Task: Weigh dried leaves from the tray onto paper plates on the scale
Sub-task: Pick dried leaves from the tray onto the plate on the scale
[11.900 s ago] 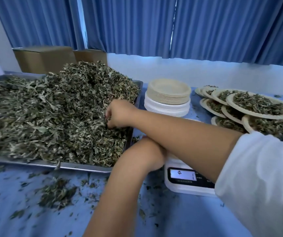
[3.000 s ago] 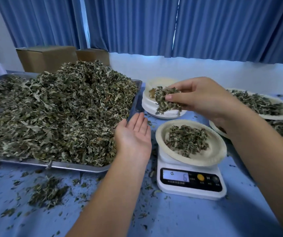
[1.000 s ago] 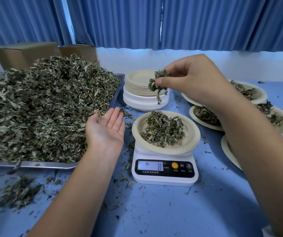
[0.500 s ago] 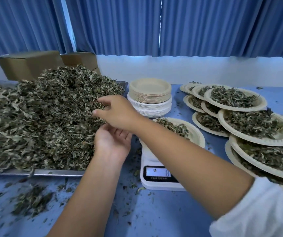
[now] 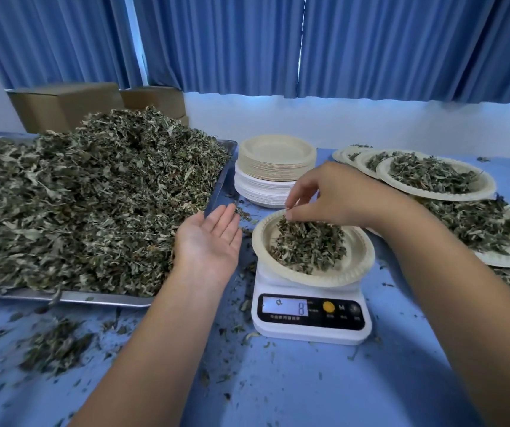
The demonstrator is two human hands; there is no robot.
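Scale (image 5: pixel 310 315): reads 8, carries leaf-filled plate (image 5: pixel 356 266).
Right hand (image 5: pixel 336 195): above plate, fingertips pinched on a few leaves.
Left hand (image 5: pixel 209 241): open, palm up, left of scale, beside tray (image 5: pixel 219 177).

1. The dried leaves (image 5: pixel 93 204) heaped on the tray are dull grey-green, flecked with paler bits
2. The tray (image 5: pixel 72 297) is bare silvery metal
3. The paper plate (image 5: pixel 355 266) on the scale is cream, and its leaf pile (image 5: pixel 309 245) is darker green
4. The scale (image 5: pixel 309 331) is white with a black front panel, a pale blue-grey display and one yellow button
5. The plate stack (image 5: pixel 275 167) is beige above, white below
6. The table (image 5: pixel 309 380) is plain light blue, speckled with dark leaf crumbs
7. The curtains (image 5: pixel 370 44) are deep blue with vertical folds
8. The boxes (image 5: pixel 62 103) are brown cardboard
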